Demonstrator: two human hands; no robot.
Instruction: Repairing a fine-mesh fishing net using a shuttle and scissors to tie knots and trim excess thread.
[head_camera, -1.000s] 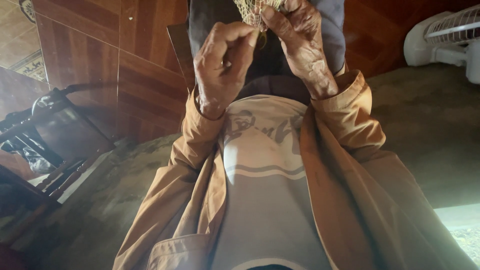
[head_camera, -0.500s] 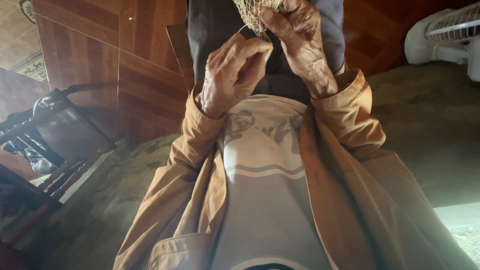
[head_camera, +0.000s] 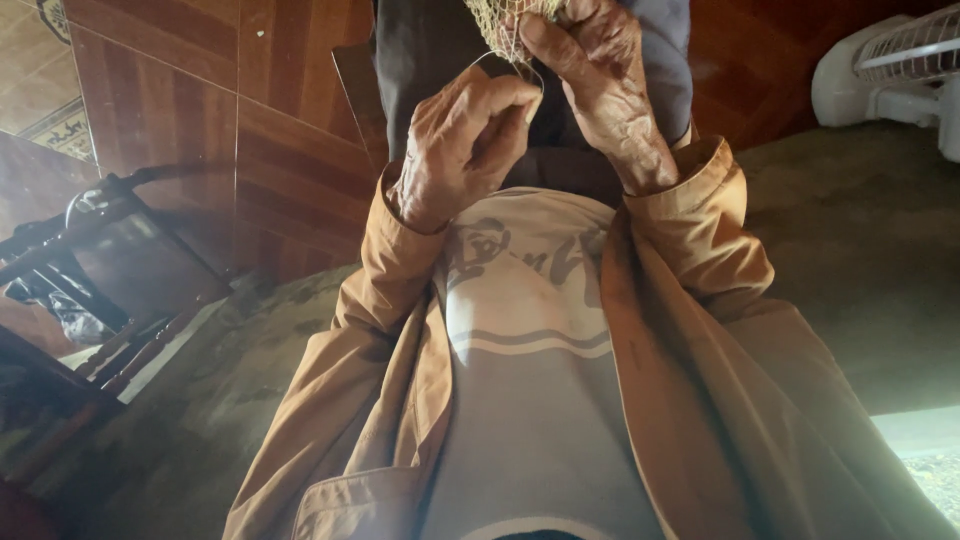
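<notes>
A tan jacket (head_camera: 700, 330) hangs open over a pale grey shirt (head_camera: 530, 400) and fills most of the view. Behind it are a reddish wood floor (head_camera: 200, 120), a dark metal rack (head_camera: 90, 260) at the left and a white fan (head_camera: 890, 70) at the top right. The right hand (head_camera: 600, 90) is raised near the top edge, its fingers (head_camera: 545, 45) closed on the lower edge of a net (head_camera: 505, 25). The net is a yellowish open mesh of fine cord, bunched and partly cut off by the top of the view. Just below, the left hand (head_camera: 460, 150) has its fingers curled narrow, pinching a thin pale thread (head_camera: 497, 60) that loops up to the net.
</notes>
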